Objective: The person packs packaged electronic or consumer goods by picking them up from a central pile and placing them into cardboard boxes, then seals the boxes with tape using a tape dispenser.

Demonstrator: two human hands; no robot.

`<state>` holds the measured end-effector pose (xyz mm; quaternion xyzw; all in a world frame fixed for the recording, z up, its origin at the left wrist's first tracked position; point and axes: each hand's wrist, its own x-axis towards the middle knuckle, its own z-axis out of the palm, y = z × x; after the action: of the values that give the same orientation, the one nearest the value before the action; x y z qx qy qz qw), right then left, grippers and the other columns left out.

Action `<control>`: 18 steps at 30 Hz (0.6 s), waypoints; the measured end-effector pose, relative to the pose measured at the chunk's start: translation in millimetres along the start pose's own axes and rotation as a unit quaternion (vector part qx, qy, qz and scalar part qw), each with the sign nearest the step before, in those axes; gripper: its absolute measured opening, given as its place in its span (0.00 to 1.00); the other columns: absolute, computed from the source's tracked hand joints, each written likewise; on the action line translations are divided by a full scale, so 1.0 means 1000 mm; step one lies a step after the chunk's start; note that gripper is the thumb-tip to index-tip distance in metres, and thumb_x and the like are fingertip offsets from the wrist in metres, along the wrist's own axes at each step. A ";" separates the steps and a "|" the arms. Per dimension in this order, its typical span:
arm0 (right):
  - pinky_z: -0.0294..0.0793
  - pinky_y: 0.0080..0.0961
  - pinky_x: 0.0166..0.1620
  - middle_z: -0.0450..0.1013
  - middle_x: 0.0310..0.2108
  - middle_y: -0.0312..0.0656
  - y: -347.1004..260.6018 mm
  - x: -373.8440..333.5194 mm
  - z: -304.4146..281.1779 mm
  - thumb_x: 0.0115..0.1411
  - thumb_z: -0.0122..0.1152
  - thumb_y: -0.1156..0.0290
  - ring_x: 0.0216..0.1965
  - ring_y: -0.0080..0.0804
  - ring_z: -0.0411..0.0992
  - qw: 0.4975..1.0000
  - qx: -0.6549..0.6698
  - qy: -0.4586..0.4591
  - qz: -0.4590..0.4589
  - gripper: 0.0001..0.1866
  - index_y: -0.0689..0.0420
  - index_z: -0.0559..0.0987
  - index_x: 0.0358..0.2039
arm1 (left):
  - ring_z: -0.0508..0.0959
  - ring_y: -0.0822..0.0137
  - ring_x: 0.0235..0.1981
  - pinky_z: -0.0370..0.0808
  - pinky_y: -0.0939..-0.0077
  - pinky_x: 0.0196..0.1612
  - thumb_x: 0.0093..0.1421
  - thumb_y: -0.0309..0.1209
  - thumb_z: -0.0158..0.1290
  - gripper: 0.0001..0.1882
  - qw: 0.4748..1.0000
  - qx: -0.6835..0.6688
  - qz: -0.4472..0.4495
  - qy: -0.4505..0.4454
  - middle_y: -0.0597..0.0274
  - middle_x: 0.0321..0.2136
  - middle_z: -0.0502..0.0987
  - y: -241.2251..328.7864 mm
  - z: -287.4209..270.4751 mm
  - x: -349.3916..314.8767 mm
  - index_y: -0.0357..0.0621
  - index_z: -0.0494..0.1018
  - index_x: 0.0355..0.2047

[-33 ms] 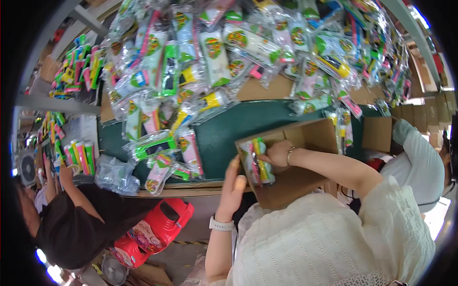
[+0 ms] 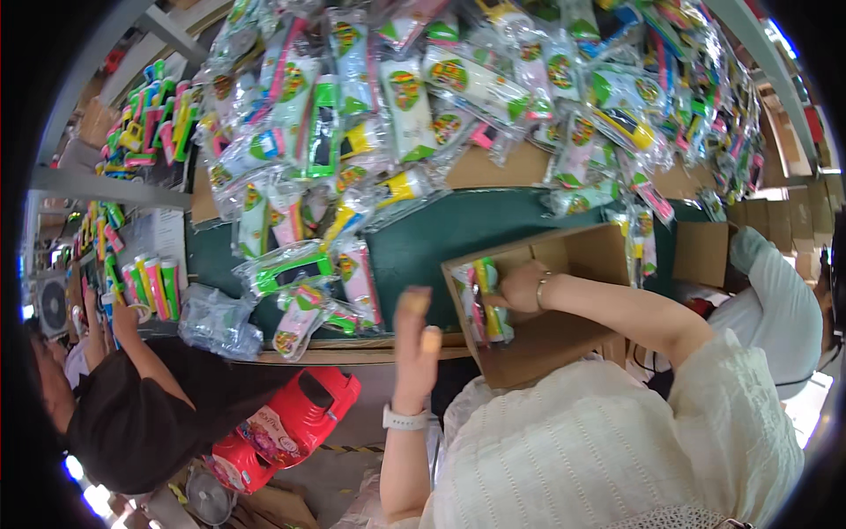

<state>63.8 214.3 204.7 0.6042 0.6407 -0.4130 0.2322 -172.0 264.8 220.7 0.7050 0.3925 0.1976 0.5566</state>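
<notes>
A brown open cardboard box [image 2: 564,348] stands tilted at the table's near edge, in front of me. Several bagged plastic toys [image 2: 486,304], in green, yellow, pink and white, stand in a row along its left inner wall. Inside the box, my right hand [image 2: 523,286] is closed, its fingers against these bags; the fingertips are partly hidden. My left hand [image 2: 414,353] is raised left of the box, apart from it. It holds nothing, its fingers are stretched out and slightly blurred, and orange-yellow covers sit on some fingertips.
A big heap of bagged toys [image 2: 410,106] covers the back of the green table [image 2: 432,225]. Loose bags [image 2: 295,273] and a clear plastic bag [image 2: 216,322] lie at the left. Below hangs a red package [image 2: 291,423]. A co-worker's arm [image 2: 150,353] is at far left, another person [image 2: 767,309] at right.
My left hand has come away from the box's left wall, slightly left. My right hand stays inside the box at the bagged toys, its fingers slightly shifted.
</notes>
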 end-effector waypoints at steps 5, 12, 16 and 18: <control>0.73 0.40 0.32 0.71 0.19 0.49 -0.066 -0.046 -0.126 0.56 0.52 0.56 0.25 0.48 0.73 0.936 -0.030 0.177 -0.303 0.16 0.56 0.77 0.26 | 0.61 0.45 0.55 0.56 0.56 0.59 0.47 0.24 0.52 0.33 0.875 0.391 -0.050 0.281 0.41 0.52 0.63 -0.063 -0.124 -0.018 0.33 0.57 0.56; 0.68 0.36 0.39 0.71 0.30 0.35 -0.111 0.197 -0.075 0.49 0.54 0.68 0.37 0.36 0.70 0.747 -0.310 0.304 -0.503 0.07 0.53 0.73 0.31 | 0.72 0.44 0.43 0.66 0.54 0.49 0.42 0.34 0.58 0.41 0.859 0.384 -0.272 0.201 0.42 0.38 0.73 -0.105 -0.127 0.026 0.34 0.56 0.56; 0.64 0.33 0.43 0.69 0.32 0.34 -0.097 0.186 -0.075 0.45 0.56 0.67 0.38 0.30 0.67 0.736 -0.402 0.274 -0.471 0.08 0.52 0.74 0.29 | 0.74 0.41 0.40 0.68 0.55 0.46 0.44 0.36 0.57 0.45 0.899 0.250 -0.286 0.220 0.37 0.39 0.73 -0.099 -0.098 0.033 0.31 0.49 0.59; 0.64 0.33 0.43 0.69 0.31 0.34 -0.085 0.139 -0.102 0.43 0.57 0.67 0.37 0.31 0.67 0.759 -0.427 0.251 -0.423 0.09 0.52 0.74 0.27 | 0.74 0.41 0.39 0.69 0.54 0.44 0.45 0.38 0.57 0.49 0.900 0.254 -0.291 0.204 0.35 0.37 0.74 -0.094 -0.074 0.048 0.32 0.42 0.61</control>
<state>-20.0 384.4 171.3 0.1922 0.9763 0.0135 0.0983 -226.9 354.9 147.2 0.6214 0.7217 0.0599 0.2991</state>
